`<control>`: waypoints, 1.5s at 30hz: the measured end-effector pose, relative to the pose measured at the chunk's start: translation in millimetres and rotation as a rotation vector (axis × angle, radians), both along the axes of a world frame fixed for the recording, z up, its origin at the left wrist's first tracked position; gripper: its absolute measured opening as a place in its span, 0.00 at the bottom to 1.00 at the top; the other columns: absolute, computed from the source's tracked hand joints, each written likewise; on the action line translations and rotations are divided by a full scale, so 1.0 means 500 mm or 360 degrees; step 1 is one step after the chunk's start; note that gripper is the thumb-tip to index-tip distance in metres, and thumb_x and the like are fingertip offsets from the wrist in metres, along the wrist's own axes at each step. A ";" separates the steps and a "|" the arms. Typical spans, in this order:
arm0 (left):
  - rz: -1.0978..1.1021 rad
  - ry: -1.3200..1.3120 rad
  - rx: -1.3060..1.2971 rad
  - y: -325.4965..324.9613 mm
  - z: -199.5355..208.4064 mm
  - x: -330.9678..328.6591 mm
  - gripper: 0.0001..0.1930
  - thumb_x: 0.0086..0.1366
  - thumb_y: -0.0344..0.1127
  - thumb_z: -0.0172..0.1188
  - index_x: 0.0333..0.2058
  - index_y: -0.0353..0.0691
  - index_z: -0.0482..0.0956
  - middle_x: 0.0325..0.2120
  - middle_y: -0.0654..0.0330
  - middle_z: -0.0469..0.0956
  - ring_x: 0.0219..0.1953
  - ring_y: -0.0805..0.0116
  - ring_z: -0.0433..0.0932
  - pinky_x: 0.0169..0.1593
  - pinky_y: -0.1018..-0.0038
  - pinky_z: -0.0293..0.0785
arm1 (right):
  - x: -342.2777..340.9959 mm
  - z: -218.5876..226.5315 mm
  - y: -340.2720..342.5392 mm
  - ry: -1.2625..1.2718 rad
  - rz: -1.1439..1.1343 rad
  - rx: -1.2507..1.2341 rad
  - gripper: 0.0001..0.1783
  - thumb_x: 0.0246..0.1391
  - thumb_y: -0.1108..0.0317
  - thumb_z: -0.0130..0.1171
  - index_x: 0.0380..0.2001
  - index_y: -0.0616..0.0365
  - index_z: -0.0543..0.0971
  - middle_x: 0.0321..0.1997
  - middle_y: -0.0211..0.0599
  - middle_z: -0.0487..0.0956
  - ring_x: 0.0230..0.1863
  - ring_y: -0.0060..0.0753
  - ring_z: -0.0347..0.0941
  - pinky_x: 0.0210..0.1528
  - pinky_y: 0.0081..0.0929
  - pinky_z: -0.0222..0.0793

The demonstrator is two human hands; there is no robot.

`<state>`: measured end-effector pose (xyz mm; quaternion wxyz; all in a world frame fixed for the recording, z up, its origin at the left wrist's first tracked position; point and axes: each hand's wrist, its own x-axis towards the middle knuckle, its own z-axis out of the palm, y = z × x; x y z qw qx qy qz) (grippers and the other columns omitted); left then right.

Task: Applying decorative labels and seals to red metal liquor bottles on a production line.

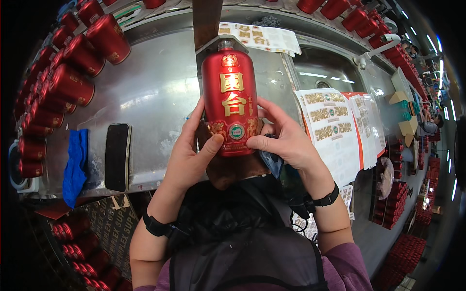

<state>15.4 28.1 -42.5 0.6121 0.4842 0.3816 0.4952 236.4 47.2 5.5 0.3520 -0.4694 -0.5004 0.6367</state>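
Left hand (pixel 193 148): it grasps the bottle at its left side, with the thumb on the lower front and the fingers along the flank.
Right hand (pixel 287 139): it grasps the same bottle from the right, thumb near the lower right corner of the front, fingers partly hidden behind.
Red bottle (pixel 230 104): it is between the two hands, above the near part of the worktop (pixel 155 82); no hand is nearer, both touch its lower half.
Bottle's long axis: it runs from the near edge toward the far edge, the upper end a little to the left.
Bottle's direction: the clear neck points away from the person, the base toward the person, the gold decorated front up to the view. Whether something supports it below, I cannot tell.
Phone (pixel 118 157): dark, just at the near edge, left of the hands.
Blue cloth (pixel 75 165): at the near left corner, hanging over the edge.
Printed sheets (pixel 332 140): to the right of the right hand.
Red containers (pixel 73 85): crowded along the left edge.
Sink (pixel 335 65): farther, toward the far right corner.
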 end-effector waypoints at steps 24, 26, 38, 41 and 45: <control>0.0184 0.0034 -0.0049 0.014 0.010 0.013 0.33 0.69 0.38 0.60 0.67 0.32 0.59 0.61 0.52 0.66 0.62 0.65 0.67 0.65 0.68 0.63 | -0.009 0.012 0.010 0.0092 -0.0002 -0.0036 0.38 0.57 0.65 0.67 0.66 0.65 0.62 0.54 0.42 0.76 0.47 0.23 0.76 0.50 0.22 0.72; 0.0180 -0.0046 -0.0080 0.017 0.010 0.014 0.32 0.69 0.38 0.60 0.67 0.32 0.60 0.60 0.52 0.66 0.62 0.65 0.67 0.65 0.68 0.63 | -0.005 -0.009 0.014 0.0190 -0.0024 -0.0054 0.38 0.57 0.65 0.67 0.66 0.64 0.62 0.54 0.42 0.76 0.47 0.23 0.76 0.50 0.21 0.72; 0.0285 0.0218 -0.0038 0.025 0.004 0.013 0.35 0.66 0.45 0.64 0.65 0.34 0.64 0.54 0.49 0.70 0.59 0.61 0.69 0.64 0.65 0.61 | -0.008 -0.002 0.012 0.0219 -0.0015 -0.0072 0.37 0.58 0.65 0.66 0.65 0.65 0.62 0.52 0.42 0.78 0.47 0.23 0.76 0.50 0.21 0.72; 0.0314 0.0612 0.0150 0.022 0.023 0.008 0.45 0.59 0.50 0.69 0.67 0.33 0.59 0.55 0.45 0.68 0.58 0.55 0.68 0.63 0.63 0.61 | -0.002 -0.009 0.013 0.0178 -0.0021 -0.0060 0.37 0.59 0.65 0.65 0.66 0.65 0.62 0.52 0.42 0.78 0.47 0.24 0.76 0.50 0.21 0.72; 0.0255 0.1303 0.0667 0.009 0.085 0.028 0.69 0.38 0.51 0.82 0.70 0.30 0.43 0.55 0.40 0.66 0.56 0.44 0.68 0.60 0.57 0.64 | -0.002 -0.017 0.016 0.0282 -0.0002 -0.0111 0.36 0.60 0.64 0.64 0.66 0.66 0.62 0.51 0.42 0.78 0.48 0.24 0.76 0.51 0.22 0.72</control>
